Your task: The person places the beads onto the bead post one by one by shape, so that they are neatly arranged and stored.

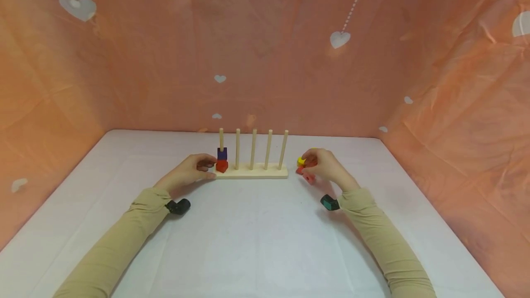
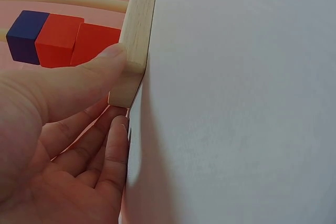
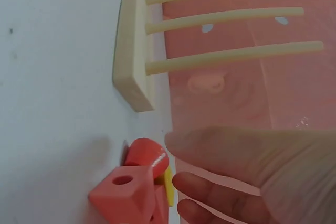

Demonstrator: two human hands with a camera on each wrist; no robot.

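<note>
A wooden peg stand (image 1: 251,174) with several upright pegs stands near the back of the table. Its leftmost peg carries red blocks (image 2: 60,39) with a dark blue block (image 1: 222,153) on top. My left hand (image 1: 191,169) holds the left end of the base, thumb on the wood and fingers round the end. My right hand (image 1: 324,163) hovers at a small pile beyond the stand's right end, thumb and fingers apart. In the pile are a red rounded block (image 3: 147,153), a pinkish-red block with a hole (image 3: 118,192) and a yellow block (image 1: 301,162), partly hidden.
A white cloth covers the table (image 1: 256,233). Behind it hangs an orange-pink curtain (image 1: 256,59) with white hearts. Dark devices show at the left wrist (image 1: 178,206) and the right wrist (image 1: 330,202).
</note>
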